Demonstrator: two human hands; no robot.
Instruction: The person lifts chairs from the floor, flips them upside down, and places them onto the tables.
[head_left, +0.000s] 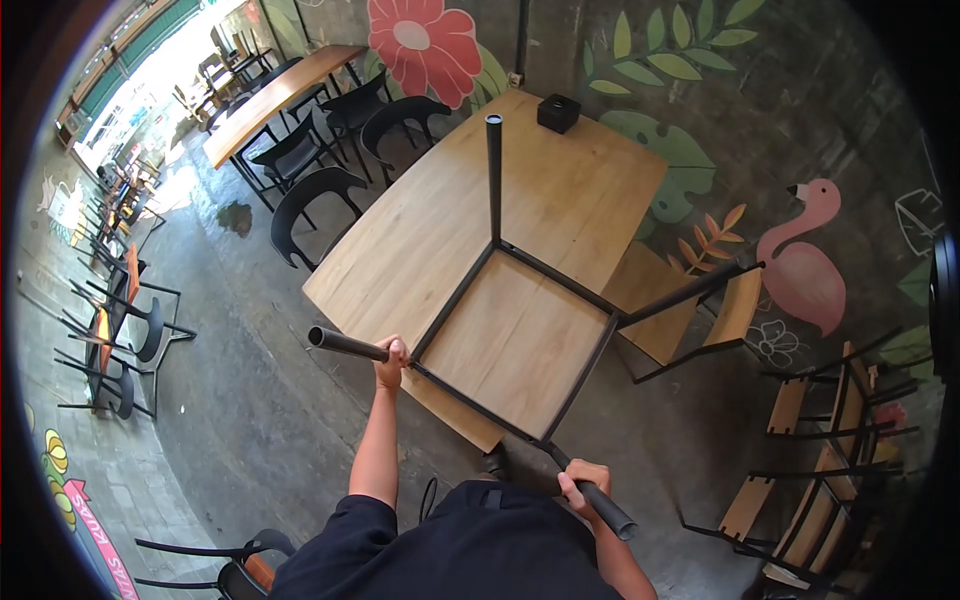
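Observation:
An upturned chair or stool with a wooden seat underside and a black metal frame rests on or just over the wooden table, its black tube legs pointing up and outward. My left hand is closed round the base of the left leg, near the frame's corner. Lower right, my right hand grips the near leg, close to my body. The far leg stands upright over the table, and another leg reaches right. A black box sits at the table's far edge.
Black chairs line the table's left side, with a longer table beyond. A wooden chair stands right of the table. Stacked or upturned furniture lies at lower right and far left. Painted walls close the back and right.

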